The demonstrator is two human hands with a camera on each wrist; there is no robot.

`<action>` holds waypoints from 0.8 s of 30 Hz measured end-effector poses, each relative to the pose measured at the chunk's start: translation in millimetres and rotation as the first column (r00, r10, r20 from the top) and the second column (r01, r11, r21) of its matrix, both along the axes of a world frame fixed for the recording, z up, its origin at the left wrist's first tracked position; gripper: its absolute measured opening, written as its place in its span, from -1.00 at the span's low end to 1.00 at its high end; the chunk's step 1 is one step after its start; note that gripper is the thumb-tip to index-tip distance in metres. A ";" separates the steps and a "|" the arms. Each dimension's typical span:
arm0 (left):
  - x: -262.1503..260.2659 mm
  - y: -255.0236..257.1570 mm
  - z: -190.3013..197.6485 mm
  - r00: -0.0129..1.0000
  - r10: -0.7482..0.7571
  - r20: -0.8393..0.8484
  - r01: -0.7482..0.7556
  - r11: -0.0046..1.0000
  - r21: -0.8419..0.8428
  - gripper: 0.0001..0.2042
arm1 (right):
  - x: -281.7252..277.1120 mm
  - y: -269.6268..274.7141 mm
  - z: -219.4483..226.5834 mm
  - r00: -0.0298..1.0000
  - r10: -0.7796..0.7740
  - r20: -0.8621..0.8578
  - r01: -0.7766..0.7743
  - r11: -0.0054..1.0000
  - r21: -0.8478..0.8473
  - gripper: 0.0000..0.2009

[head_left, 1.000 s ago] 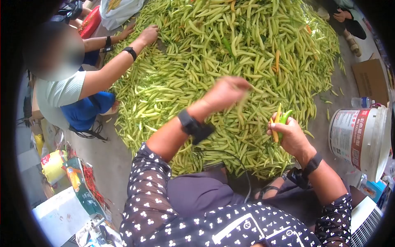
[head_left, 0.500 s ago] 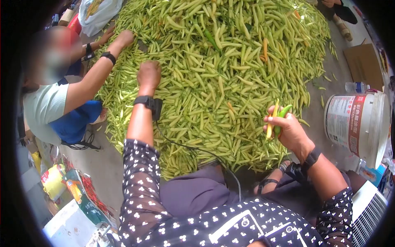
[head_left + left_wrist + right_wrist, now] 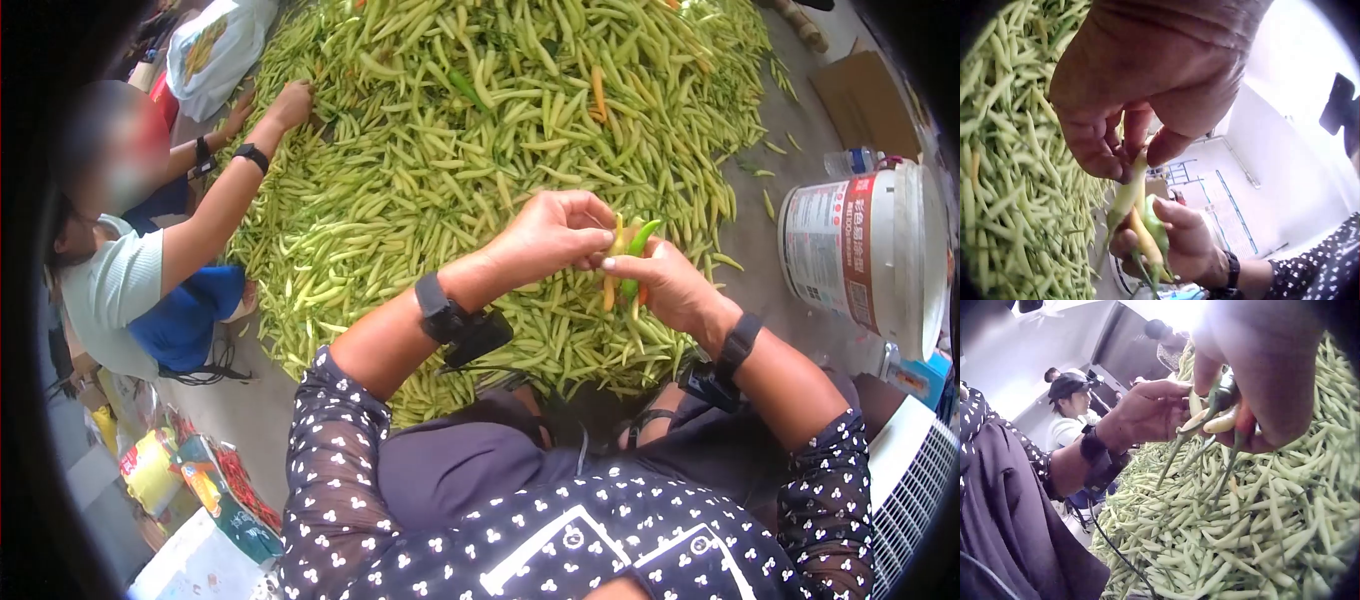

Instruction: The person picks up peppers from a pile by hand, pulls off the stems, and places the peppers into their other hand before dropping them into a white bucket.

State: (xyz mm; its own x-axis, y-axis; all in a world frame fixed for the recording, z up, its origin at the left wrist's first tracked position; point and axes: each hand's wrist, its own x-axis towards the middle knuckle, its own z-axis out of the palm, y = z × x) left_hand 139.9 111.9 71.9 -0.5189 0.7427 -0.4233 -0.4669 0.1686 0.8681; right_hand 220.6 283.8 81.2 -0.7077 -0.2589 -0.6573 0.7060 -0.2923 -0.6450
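My left hand (image 3: 548,238) has come up beside my right hand (image 3: 682,288) over the near side of a big heap of chili peppers (image 3: 430,230). Between left thumb and fingers I pinch a pale yellow-green chili pepper (image 3: 1126,195) by its end, its stem hanging down in the left wrist view. My right hand grips a small bunch: a bright green pepper (image 3: 641,238), a yellow-orange pepper (image 3: 1147,239) and a red one (image 3: 1245,417). The pale pepper lies right against this bunch. Right fingertips are partly hidden behind the peppers.
Across the heap's left side another person (image 3: 130,270) reaches into the peppers, near a white bag (image 3: 210,60). A white bucket (image 3: 860,260) and a cardboard box (image 3: 860,100) stand at right. A cable (image 3: 1119,553) hangs by my left wrist.
My left hand moved left to the heap, then came back right to my right hand with a pale pepper. The right hand keeps its bunch. The head view has shifted.
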 end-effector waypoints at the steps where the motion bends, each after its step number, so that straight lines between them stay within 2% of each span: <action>1: 1.8 2.4 4.2 0.999 0.027 0.037 -0.028 0.999 0.020 -0.84 | 2.0 1.7 0.9 0.999 0.001 0.033 -0.002 1.000 0.027 -0.71; 2: 3.2 4.1 6.7 0.996 0.055 0.074 -0.058 0.998 0.037 -0.84 | 4.4 2.9 0.6 0.999 -0.004 0.033 0.003 1.000 0.026 -0.71; 3: -1.7 0.8 -7.1 0.997 0.067 -0.043 -0.068 0.998 -0.007 -0.85 | 6.5 4.3 0.3 0.997 -0.054 0.058 0.051 0.997 0.065 -0.71; 4: -8.0 -5.5 -24.2 0.963 0.062 -0.264 -0.082 0.994 -0.067 -0.86 | 8.0 5.6 0.3 0.991 -0.104 0.081 0.095 0.990 0.106 -0.72; 5: -12.0 -15.8 -34.6 0.830 -0.078 -0.552 -0.055 0.974 -0.221 -0.87 | 7.8 7.2 2.8 0.988 -0.127 0.086 0.117 0.987 0.111 -0.73; 6: -15.4 -25.9 -44.6 0.605 -0.248 -0.756 -0.082 0.926 -0.369 -0.87 | 7.4 9.1 2.8 0.989 -0.126 0.080 0.116 0.987 0.109 -0.73; 7: -15.0 -35.7 -63.7 0.603 -0.247 -0.759 -0.088 0.925 -0.370 -0.87 | 7.3 11.1 2.4 0.989 -0.134 0.066 0.127 0.987 0.099 -0.74; 8: -12.0 -46.1 -86.2 0.403 -0.389 -0.828 -0.047 0.895 -0.443 -0.86 | 7.4 12.0 1.9 0.989 -0.139 0.055 0.134 0.987 0.087 -0.74; 9: -10.8 -50.8 -89.3 0.179 -0.508 -0.842 -0.026 0.854 -0.520 -0.84 | 6.0 11.9 4.6 0.988 -0.133 0.074 0.125 0.987 0.098 -0.73; 10: -9.5 -53.5 -92.4 0.178 -0.512 -0.840 -0.036 0.850 -0.525 -0.84 | 5.3 11.1 4.3 0.990 -0.124 0.069 0.118 0.989 0.092 -0.73; 12: -1.6 -53.2 -94.6 0.225 -0.609 -0.761 -0.048 0.773 -0.632 -0.82 | 5.8 9.9 4.3 0.989 -0.122 0.078 0.113 0.988 0.106 -0.71; 13: -0.6 -49.8 -83.2 0.282 -0.619 -0.733 -0.048 0.754 -0.655 -0.85 | 5.3 10.5 5.2 0.990 -0.103 0.098 0.093 0.991 0.101 -0.69; 14: -0.1 -44.4 -72.2 0.282 -0.617 -0.734 -0.056 0.753 -0.655 -0.85 | 5.5 10.4 4.0 0.991 -0.097 0.092 0.088 0.991 0.101 -0.69; 16: 3.1 -28.9 -45.0 0.484 -0.281 -0.829 -0.151 0.906 -0.395 -0.85 | 7.3 9.1 -0.6 0.987 -0.143 0.078 0.134 0.985 0.108 -0.69; 17: 6.3 -19.6 -34.8 0.599 -0.093 -0.796 -0.158 0.960 -0.230 -0.85 | 6.3 10.1 0.4 0.988 -0.118 0.094 0.110 0.989 0.094 -0.69; 18: 10.2 -10.8 -27.1 0.599 -0.093 -0.795 -0.159 0.960 -0.231 -0.85 | 5.6 10.0 -0.2 0.989 -0.117 0.095 0.108 0.990 0.093 -0.69; 20: 17.9 4.8 -17.1 0.606 0.008 -0.795 -0.128 0.988 -0.087 -0.83 | 4.1 10.1 -0.3 0.985 -0.129 0.112 0.121 0.990 0.070 -0.71; 21: 21.6 10.3 -15.5 0.606 0.012 -0.795 -0.132 0.988 -0.086 -0.83 | 3.9 9.5 -1.3 0.986 -0.125 0.111 0.118 0.990 0.072 -0.71; 23: 25.9 17.0 -12.5 0.535 0.003 -0.845 -0.108 0.992 -0.065 -0.77 | 3.7 7.5 -6.3 0.959 -0.268 0.090 0.268 0.963 0.020 -0.73; 24: 26.2 17.5 -12.9 0.533 0.004 -0.846 -0.110 0.992 -0.064 -0.77 | 3.3 9.3 -9.0 0.960 -0.267 0.088 0.266 0.964 0.019 -0.73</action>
State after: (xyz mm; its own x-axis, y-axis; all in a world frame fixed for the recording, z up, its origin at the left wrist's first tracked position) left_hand 166.1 129.4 59.0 -0.7137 0.6803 0.1669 0.4603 0.2758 0.8438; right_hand 223.9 293.1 72.2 -0.6891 -0.0640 -0.7219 0.6579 -0.4730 -0.5860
